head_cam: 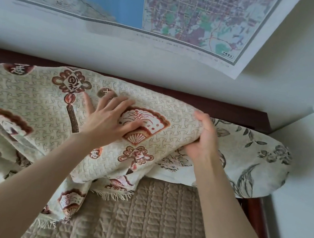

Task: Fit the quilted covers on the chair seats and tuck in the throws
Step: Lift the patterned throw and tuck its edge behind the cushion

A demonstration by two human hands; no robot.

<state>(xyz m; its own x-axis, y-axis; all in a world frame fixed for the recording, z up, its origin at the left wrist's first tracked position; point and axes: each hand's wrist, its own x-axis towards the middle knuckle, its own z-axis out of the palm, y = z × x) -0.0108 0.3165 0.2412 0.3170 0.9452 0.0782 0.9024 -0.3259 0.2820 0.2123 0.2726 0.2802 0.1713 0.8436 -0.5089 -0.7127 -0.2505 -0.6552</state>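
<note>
A cream throw with red-brown fan and knot motifs and a fringed hem lies draped over the chair's back cushion. My left hand presses flat on it with fingers spread, near a fan motif. My right hand grips the throw's right edge, fingers curled under the fold. Beneath that edge shows a floral-print cushion with grey leaves. A beige quilted cover lies on the seat below, the throw's fringe resting on it.
The dark red wooden chair frame runs along the white wall. Two large maps hang above. A white appliance or cabinet stands close at the right.
</note>
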